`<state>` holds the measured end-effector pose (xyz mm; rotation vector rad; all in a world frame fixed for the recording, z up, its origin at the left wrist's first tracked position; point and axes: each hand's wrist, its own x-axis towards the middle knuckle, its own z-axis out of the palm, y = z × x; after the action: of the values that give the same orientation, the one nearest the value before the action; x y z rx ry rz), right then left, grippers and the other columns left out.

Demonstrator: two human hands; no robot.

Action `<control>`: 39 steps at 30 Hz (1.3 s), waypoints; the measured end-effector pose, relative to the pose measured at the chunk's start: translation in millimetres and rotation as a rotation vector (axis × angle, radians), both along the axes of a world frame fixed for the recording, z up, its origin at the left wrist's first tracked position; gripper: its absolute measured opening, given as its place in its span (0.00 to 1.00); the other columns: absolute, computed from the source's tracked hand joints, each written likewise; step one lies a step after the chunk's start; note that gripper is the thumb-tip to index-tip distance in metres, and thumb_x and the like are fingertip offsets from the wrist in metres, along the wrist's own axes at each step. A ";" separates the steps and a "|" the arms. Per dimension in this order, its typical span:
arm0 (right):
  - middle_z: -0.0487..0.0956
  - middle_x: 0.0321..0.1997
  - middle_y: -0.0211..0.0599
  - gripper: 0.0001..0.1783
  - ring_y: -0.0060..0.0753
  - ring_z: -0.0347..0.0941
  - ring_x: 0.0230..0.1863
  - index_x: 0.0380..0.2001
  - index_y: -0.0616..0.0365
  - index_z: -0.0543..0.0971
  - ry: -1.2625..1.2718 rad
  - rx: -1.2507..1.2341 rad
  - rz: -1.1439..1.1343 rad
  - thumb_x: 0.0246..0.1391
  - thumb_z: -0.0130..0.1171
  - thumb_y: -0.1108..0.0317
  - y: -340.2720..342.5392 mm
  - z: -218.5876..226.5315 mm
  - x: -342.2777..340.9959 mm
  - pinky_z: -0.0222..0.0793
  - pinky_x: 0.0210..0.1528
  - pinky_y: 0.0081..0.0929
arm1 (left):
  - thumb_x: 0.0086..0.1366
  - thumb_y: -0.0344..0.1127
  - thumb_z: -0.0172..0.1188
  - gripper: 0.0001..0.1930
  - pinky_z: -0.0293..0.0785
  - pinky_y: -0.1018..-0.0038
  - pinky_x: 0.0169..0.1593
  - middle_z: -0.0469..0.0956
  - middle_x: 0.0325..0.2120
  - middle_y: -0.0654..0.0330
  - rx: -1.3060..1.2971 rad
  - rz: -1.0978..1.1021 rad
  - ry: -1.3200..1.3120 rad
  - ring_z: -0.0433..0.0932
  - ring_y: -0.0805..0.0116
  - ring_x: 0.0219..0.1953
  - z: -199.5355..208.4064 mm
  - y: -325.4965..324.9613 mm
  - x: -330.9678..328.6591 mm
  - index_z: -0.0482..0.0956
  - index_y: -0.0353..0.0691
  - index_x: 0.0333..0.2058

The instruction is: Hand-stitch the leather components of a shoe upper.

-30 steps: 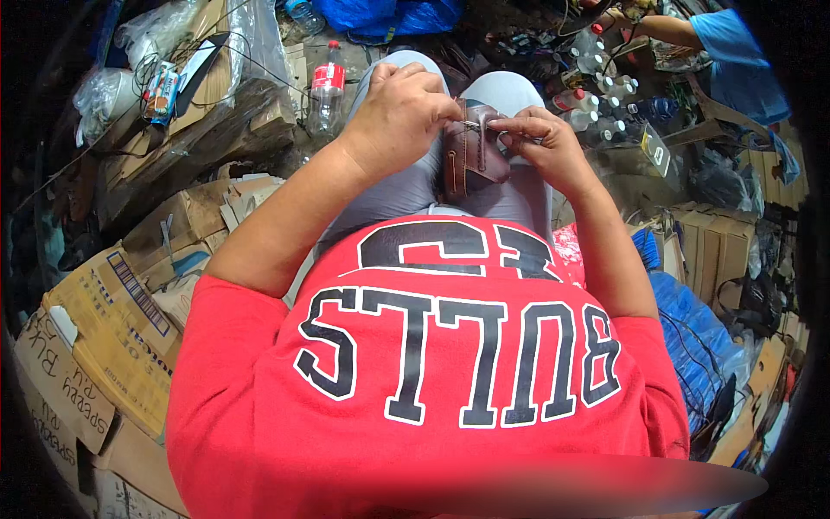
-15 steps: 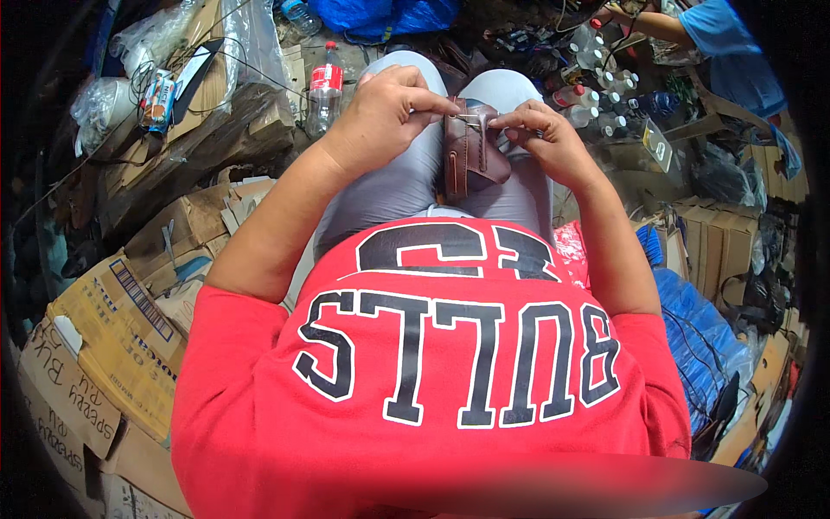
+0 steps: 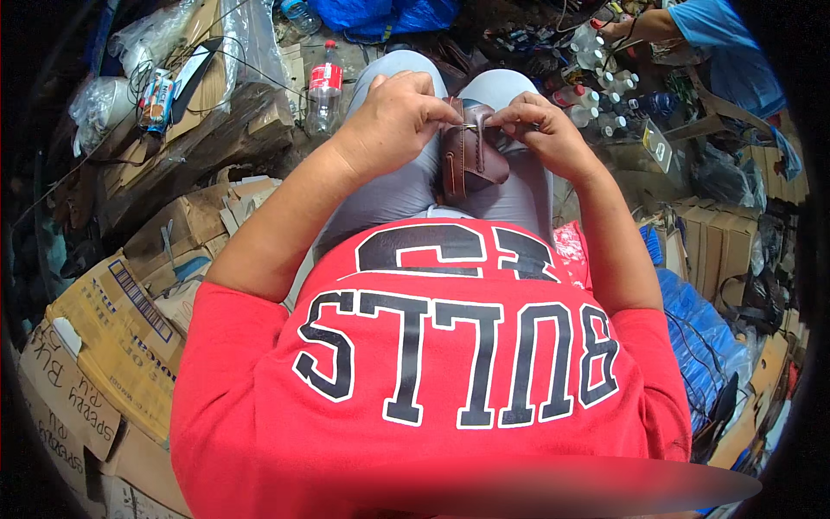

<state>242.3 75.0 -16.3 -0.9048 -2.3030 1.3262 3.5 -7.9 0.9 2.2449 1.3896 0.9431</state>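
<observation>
Between my knees rests a brown leather piece point(image 3: 477, 164), shaped like part of a shoe, with pale stitching along its left edge and a dark stitched ridge down its middle. Over its top, my left hand point(image 3: 399, 117) pinches one end of a thin pale thread point(image 3: 469, 127). From the other side my right hand point(image 3: 540, 128) has thumb and forefinger pressed together at the ridge, close to the thread's other end. Whether a needle is in either pinch is too small to tell. My grey-trousered thighs point(image 3: 380, 195) support the leather piece.
Left of my knee stands a plastic bottle point(image 3: 325, 86) with a red cap. Flattened cardboard boxes point(image 3: 121, 346) lie on the left. Several bottles point(image 3: 596, 108) cluster at the far right, near another person's arm point(image 3: 653, 26). Blue plastic sheeting point(image 3: 692, 320) lies on the right.
Both hands have shifted slightly, my left one a little lower and closer to the leather. The pale strand between them now looks shorter. At the far right the other person's arm has moved.
</observation>
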 end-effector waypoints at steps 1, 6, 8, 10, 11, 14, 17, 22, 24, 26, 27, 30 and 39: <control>0.71 0.25 0.28 0.22 0.24 0.68 0.31 0.35 0.50 0.83 0.010 -0.044 -0.001 0.39 0.50 0.85 0.1 -1.1 0.4 0.65 0.38 0.20 | 0.50 0.23 0.61 0.10 0.65 0.71 0.29 0.68 0.20 0.60 0.025 -0.010 0.003 0.69 0.64 0.24 1.7 -1.0 3.2 0.83 0.45 0.31; 0.72 0.25 0.27 0.24 0.22 0.67 0.32 0.37 0.50 0.83 0.086 -0.198 0.019 0.37 0.50 0.85 1.3 -6.1 5.1 0.64 0.39 0.18 | 0.50 0.24 0.62 0.10 0.65 0.71 0.29 0.69 0.19 0.61 0.040 -0.010 0.011 0.69 0.65 0.23 -9.5 2.5 -1.4 0.83 0.46 0.31; 0.72 0.26 0.26 0.24 0.21 0.67 0.33 0.38 0.51 0.83 0.058 -0.197 0.024 0.37 0.50 0.85 0.5 -5.9 5.1 0.63 0.40 0.17 | 0.49 0.25 0.62 0.11 0.65 0.71 0.30 0.69 0.19 0.62 -0.145 -0.008 -0.092 0.69 0.66 0.24 -18.2 3.7 -7.4 0.83 0.47 0.32; 0.72 0.26 0.26 0.24 0.21 0.67 0.33 0.38 0.51 0.82 0.059 -0.201 0.028 0.37 0.50 0.85 0.7 -5.0 3.6 0.63 0.40 0.17 | 0.49 0.25 0.62 0.11 0.65 0.71 0.30 0.70 0.19 0.62 -0.127 -0.008 -0.084 0.69 0.67 0.24 -23.1 2.6 -8.8 0.84 0.47 0.32; 0.72 0.26 0.26 0.24 0.21 0.67 0.33 0.38 0.51 0.82 0.059 -0.206 0.033 0.37 0.50 0.85 0.8 -5.0 3.1 0.63 0.40 0.17 | 0.50 0.26 0.63 0.11 0.65 0.72 0.30 0.70 0.19 0.62 -0.109 -0.007 -0.078 0.69 0.68 0.25 -23.7 2.3 -9.0 0.84 0.48 0.33; 0.72 0.26 0.26 0.24 0.22 0.67 0.33 0.38 0.52 0.82 0.052 -0.233 0.019 0.37 0.50 0.85 1.8 -6.7 4.0 0.63 0.40 0.17 | 0.49 0.26 0.63 0.11 0.65 0.73 0.30 0.71 0.20 0.63 -0.101 0.004 -0.038 0.70 0.67 0.26 -18.9 4.1 -6.1 0.84 0.48 0.32; 0.72 0.26 0.26 0.25 0.22 0.67 0.34 0.38 0.51 0.82 0.049 -0.225 0.033 0.36 0.49 0.85 2.4 -6.1 2.8 0.63 0.40 0.17 | 0.49 0.26 0.63 0.11 0.65 0.73 0.31 0.71 0.20 0.64 0.068 -0.049 0.044 0.70 0.66 0.27 -12.4 11.7 -0.5 0.84 0.48 0.33; 0.75 0.29 0.28 0.18 0.22 0.68 0.34 0.38 0.52 0.82 0.043 -0.198 0.026 0.42 0.55 0.81 1.5 -5.8 2.2 0.65 0.41 0.19 | 0.49 0.26 0.63 0.12 0.67 0.72 0.36 0.73 0.22 0.64 -0.020 -0.090 0.018 0.71 0.65 0.31 -13.6 17.8 -1.4 0.83 0.50 0.33; 0.76 0.30 0.28 0.15 0.22 0.69 0.35 0.38 0.53 0.82 0.029 -0.161 0.009 0.45 0.58 0.79 -3.0 -4.8 0.1 0.65 0.41 0.19 | 0.49 0.26 0.63 0.12 0.67 0.71 0.38 0.74 0.24 0.64 -0.073 -0.085 -0.041 0.72 0.65 0.32 -19.5 15.5 -5.4 0.83 0.50 0.33; 0.79 0.35 0.30 0.12 0.21 0.72 0.37 0.39 0.56 0.81 0.141 -0.320 -0.126 0.47 0.61 0.75 -9.9 -5.1 -1.0 0.68 0.42 0.19 | 0.48 0.25 0.62 0.12 0.69 0.71 0.39 0.76 0.25 0.63 -0.177 -0.009 -0.035 0.73 0.66 0.33 -20.4 8.2 -7.0 0.83 0.49 0.33; 0.79 0.35 0.30 0.12 0.21 0.72 0.37 0.39 0.56 0.81 0.142 -0.322 -0.125 0.47 0.61 0.75 -10.8 -6.1 -3.2 0.68 0.42 0.19 | 0.48 0.25 0.62 0.12 0.69 0.71 0.39 0.76 0.25 0.63 -0.180 -0.008 -0.034 0.73 0.66 0.33 -22.1 6.6 -5.8 0.83 0.49 0.33; 0.79 0.37 0.31 0.12 0.21 0.73 0.38 0.38 0.60 0.81 0.180 -0.393 -0.158 0.47 0.61 0.76 -11.0 -8.4 -8.6 0.69 0.43 0.19 | 0.48 0.25 0.63 0.12 0.69 0.72 0.38 0.77 0.26 0.62 -0.147 0.062 -0.150 0.73 0.66 0.33 -26.9 5.0 2.8 0.83 0.47 0.33; 0.80 0.33 0.30 0.10 0.17 0.73 0.35 0.35 0.62 0.81 0.206 -0.412 -0.267 0.45 0.64 0.74 -18.8 -15.0 -23.5 0.70 0.41 0.18 | 0.47 0.31 0.64 0.07 0.57 0.70 0.45 0.78 0.24 0.67 -0.190 0.242 -0.043 0.74 0.70 0.33 -22.6 0.5 20.7 0.80 0.48 0.28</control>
<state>218.8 56.2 -31.3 -1.0947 -1.7153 1.7092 24.1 -7.5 -21.7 1.9393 1.6829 0.8848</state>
